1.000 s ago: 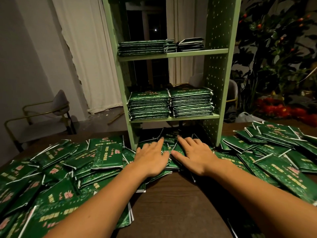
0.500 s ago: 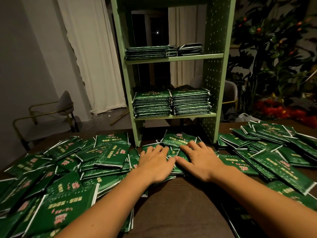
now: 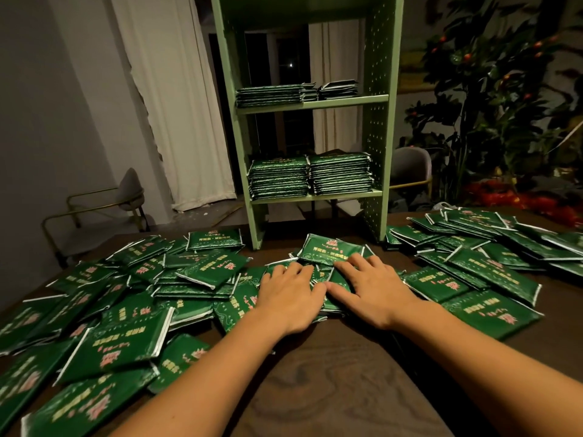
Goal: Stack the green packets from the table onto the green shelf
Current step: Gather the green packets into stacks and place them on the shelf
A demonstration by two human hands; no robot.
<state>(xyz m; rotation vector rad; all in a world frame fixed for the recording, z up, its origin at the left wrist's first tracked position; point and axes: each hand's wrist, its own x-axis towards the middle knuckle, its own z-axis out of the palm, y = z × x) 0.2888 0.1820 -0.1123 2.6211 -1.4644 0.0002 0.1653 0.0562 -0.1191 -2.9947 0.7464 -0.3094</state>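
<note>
Green packets (image 3: 202, 272) scattered in loose overlapping heaps across dark wooden tabletop (image 3: 331, 389), left heap (image 3: 104, 326) reaching to near edge, right heap (image 3: 485, 250) spread toward far right corner. Small central pile (image 3: 328, 250) just in front of green shelf (image 3: 378, 99), directly under both hands. Left hand (image 3: 290, 294) palm down on central pile, fingers straight and slightly spread, pressing flat (grip apart, nothing clasped). Right hand (image 3: 372, 288) likewise palm down beside it, fingers extended over top packet, thumb tip touching or nearly touching left thumb; grip apart, resting rather than closing. Both forearms bare, entering from lower edge of view.

Green shelf standing upright on far part of tabletop, perforated side panels, open back. Lower board (image 3: 315, 197) carrying two neat stacks side by side, touching: left stack (image 3: 279, 178) and right stack (image 3: 340, 173), of similar height. Upper board (image 3: 312, 104) carrying lower, wider stack (image 3: 268, 94) at left and short stack (image 3: 339, 89) at right, edges less even.

Background: white curtain (image 3: 176, 105) hanging at left, grey chair with brass frame (image 3: 126, 197) on floor below it, second grey chair (image 3: 410, 165) partly hidden behind shelf, leafy plant with small red fruits (image 3: 492, 89) at right, red decoration (image 3: 520, 200) at its base (details blurred).
</note>
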